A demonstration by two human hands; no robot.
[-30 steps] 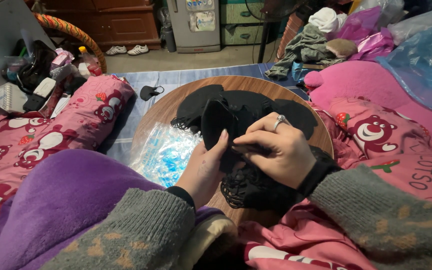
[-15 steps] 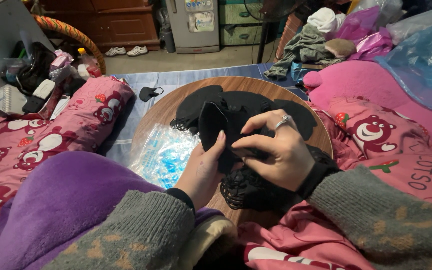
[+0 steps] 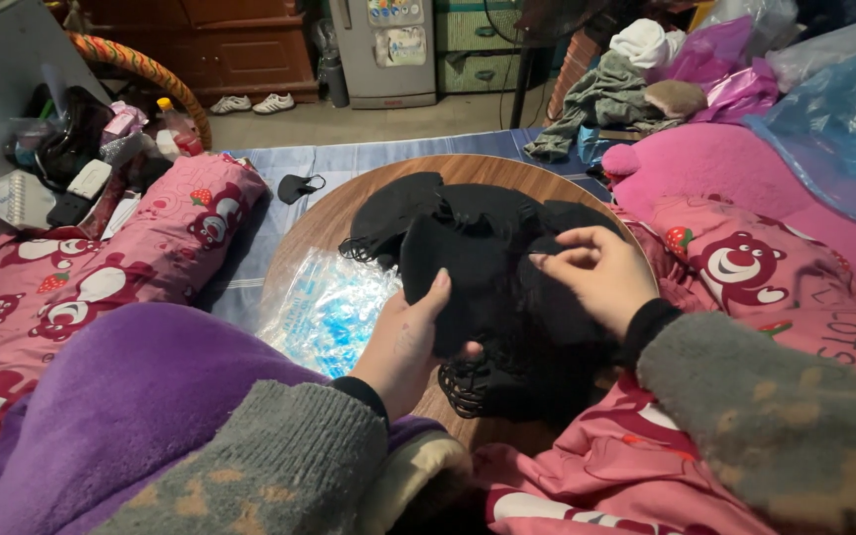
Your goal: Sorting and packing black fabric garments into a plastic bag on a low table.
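Note:
A heap of black face masks [image 3: 468, 223] with ear loops lies on a round wooden table [image 3: 321, 223]. My left hand [image 3: 410, 342] holds one black mask [image 3: 448, 272] upright by its lower edge, thumb against its front. My right hand [image 3: 601, 275] pinches the right side of that same mask between thumb and fingers, just above more black masks [image 3: 507, 381] near the table's front edge. Grey knitted sleeves cover both forearms.
A stack of clear plastic packets with blue print [image 3: 324, 312] lies on the table's left. One stray black mask [image 3: 299, 186] lies on the blue mat behind. Pink patterned bedding [image 3: 101, 277] flanks both sides; a purple blanket [image 3: 121, 396] covers my lap. Clutter and clothes sit at the back.
My right hand has lifted off the mask's front and moved right, now pinching its edge. The left hand has raised the mask slightly and turned it more upright.

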